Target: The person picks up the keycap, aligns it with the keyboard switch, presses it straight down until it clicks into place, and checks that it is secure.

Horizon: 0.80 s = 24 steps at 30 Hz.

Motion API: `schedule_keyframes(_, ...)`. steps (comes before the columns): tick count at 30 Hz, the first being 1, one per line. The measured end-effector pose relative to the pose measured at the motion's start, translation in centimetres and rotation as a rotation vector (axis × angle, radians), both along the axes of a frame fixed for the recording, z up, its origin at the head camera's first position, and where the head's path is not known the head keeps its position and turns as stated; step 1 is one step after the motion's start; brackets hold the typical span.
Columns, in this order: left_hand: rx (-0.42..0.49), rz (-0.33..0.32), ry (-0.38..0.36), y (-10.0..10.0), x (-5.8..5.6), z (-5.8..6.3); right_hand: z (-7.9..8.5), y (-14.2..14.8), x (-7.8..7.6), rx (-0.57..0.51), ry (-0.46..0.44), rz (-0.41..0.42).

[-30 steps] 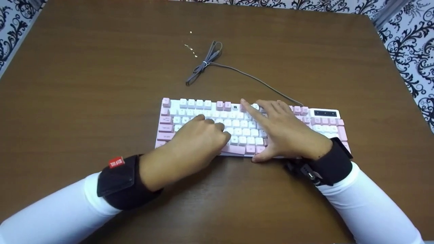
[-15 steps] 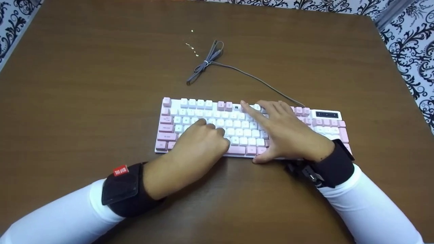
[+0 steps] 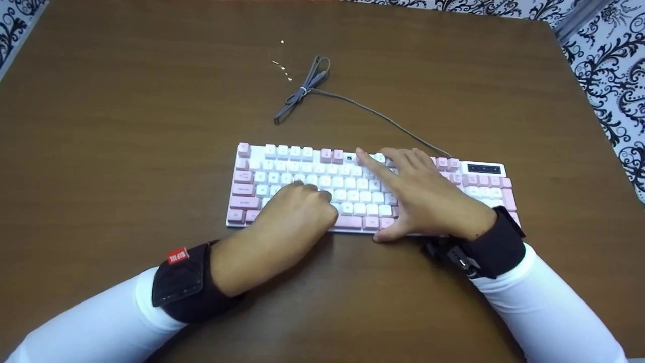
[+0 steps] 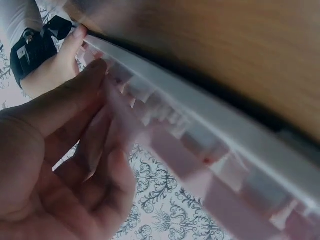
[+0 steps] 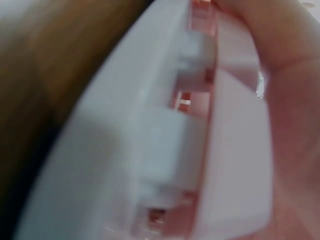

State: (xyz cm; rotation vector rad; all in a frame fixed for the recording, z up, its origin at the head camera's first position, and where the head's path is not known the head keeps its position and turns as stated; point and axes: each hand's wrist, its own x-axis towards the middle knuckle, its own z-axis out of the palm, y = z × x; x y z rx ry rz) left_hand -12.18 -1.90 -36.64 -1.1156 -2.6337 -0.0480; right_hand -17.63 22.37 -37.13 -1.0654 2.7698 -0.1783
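Observation:
A pink and white keyboard lies on the brown table. My left hand sits over its left-middle keys, fingers loosely curled, tips touching the keys and holding nothing. In the left wrist view the left hand is bent beside the keyboard edge. My right hand lies flat on the right-middle keys with straight fingers reaching the top row and the thumb at the front edge. The right wrist view shows blurred keycaps and a fingertip close up.
The keyboard's grey cable runs from its back edge to a tied bundle farther back on the table. Small bright specks lie left of the bundle. Patterned black and white wallpaper borders the table.
My left hand has drawn back slightly toward the keyboard's front rows, with its fingers curled further. The right hand has stayed in place.

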Motion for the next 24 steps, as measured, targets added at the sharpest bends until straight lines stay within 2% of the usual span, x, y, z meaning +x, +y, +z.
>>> schedule_keyframes(7, -0.005, -0.029, 0.017, 0.3, 0.0, -0.2, 0.0, 0.5, -0.2, -0.004, 0.031, 0.027)
schedule_keyframes(15, -0.001, -0.054, -0.006, 0.3, -0.4, -0.6, -0.4, 0.8, -0.2, 0.006, 0.015, 0.004)
schedule_keyframes(17, 0.015, -0.062, -0.008, 0.1, -0.5, -0.8, -0.7, 0.7, 0.0, 0.014, 0.003, 0.003)
schedule_keyframes(19, 0.054, -0.073, -0.049, -0.4, -0.6, -0.7, -1.0, 0.6, 0.1, 0.016, -0.017, 0.007)
schedule_keyframes(22, 0.134, -0.051, -0.124, -1.4, -1.7, 0.1, -1.1, 0.4, 0.3, -0.004, -0.068, 0.006)
schedule_keyframes(24, 0.192, -0.017, -0.164, -2.1, -3.3, 0.9, -0.8, 0.1, -0.1, -0.015, -0.097, -0.010)
